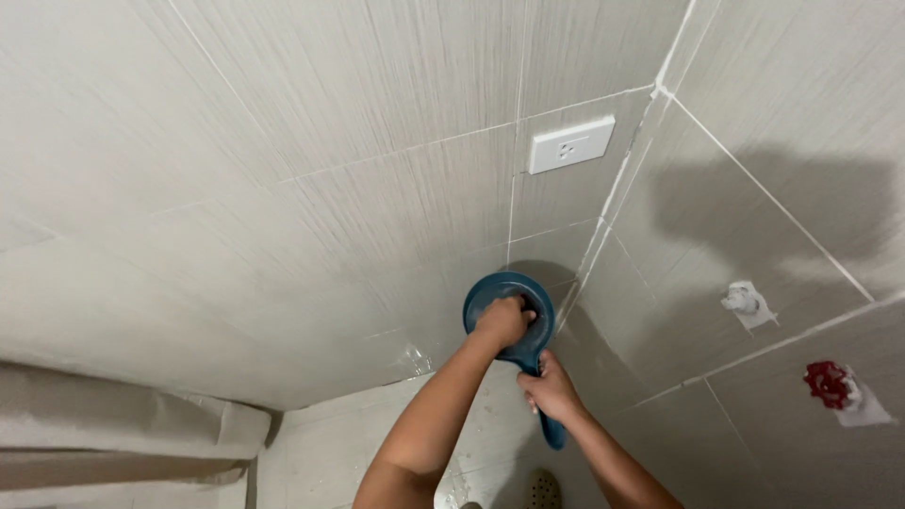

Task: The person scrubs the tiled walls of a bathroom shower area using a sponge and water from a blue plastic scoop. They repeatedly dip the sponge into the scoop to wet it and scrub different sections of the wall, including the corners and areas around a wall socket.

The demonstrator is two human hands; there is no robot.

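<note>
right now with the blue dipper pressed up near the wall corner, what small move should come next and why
Probably tip the blue dipper slightly toward the tiled wall. The left hand is inside its bowl and the right hand grips the handle below, so the bowl is held close to the corner; whether it holds water cannot be told, so keep the tilt small.

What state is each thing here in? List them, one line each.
Blue dipper: tilted, bowl against the wall corner.
Left hand: inside the dipper's bowl.
Right hand: closed on the dipper's handle.
Wall socket: nothing plugged in.
Red valve handle: mounted on the wall, untouched.
White wall fitting: untouched.
</note>
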